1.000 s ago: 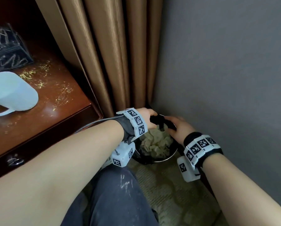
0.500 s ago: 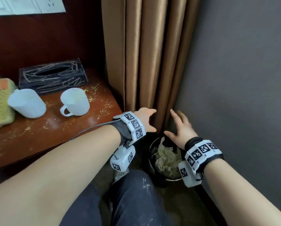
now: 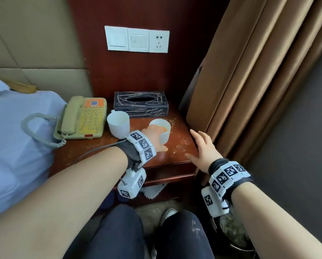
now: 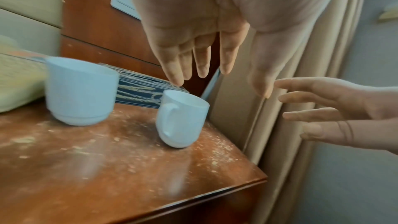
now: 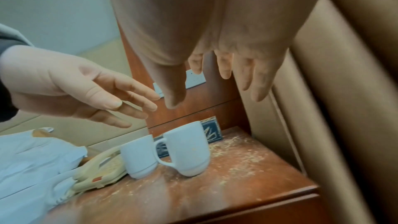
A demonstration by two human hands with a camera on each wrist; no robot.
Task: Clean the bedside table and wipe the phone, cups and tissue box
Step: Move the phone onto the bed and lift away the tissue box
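Both hands hang over the desk [image 3: 177,156] w/ fingers spread and nothing in them. The left hand [image 3: 152,136] floats in the middle of the frame, just above the cup w/ the handle [image 3: 161,130]; the wrist view shows a gap, so no touching. The right hand [image 3: 203,148] is lower right, near the curtain [image 3: 249,81]. The other cup [image 3: 118,123] stands left of it, the phone [image 3: 81,118] farther left, the tissue box [image 3: 140,103] at the back. Yellow crumbs [image 5: 237,156] lie all over the wood. No cloth in sight, I think. Best way, I'd say: lift each cup straight up by its side, set it away from the crumbs, & don't knock the 2nd cup.
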